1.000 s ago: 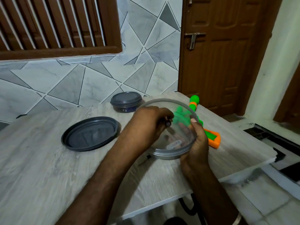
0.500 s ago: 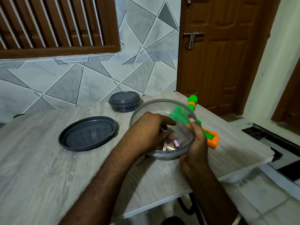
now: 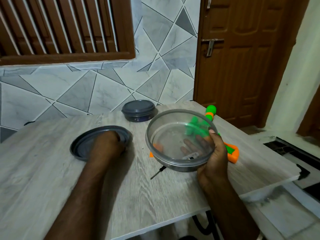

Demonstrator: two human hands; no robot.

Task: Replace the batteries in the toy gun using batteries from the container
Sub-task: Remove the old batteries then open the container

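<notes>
Above the surface (image 3: 52,179), the right hand (image 3: 213,158) cups the tilted clear container (image 3: 174,166), fingers curled beneath, one battery (image 3: 191,155) apparently inside. The left hand (image 3: 109,144) sits over the dark lid (image 3: 81,148); blur hides its grip. Fetching batteries is the step in hand; next comes loading the toy gun (image 3: 232,151) behind.

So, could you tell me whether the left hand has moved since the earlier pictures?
Yes. The left hand has come out of the clear container and moved left; it is now over the dark lid.
</notes>
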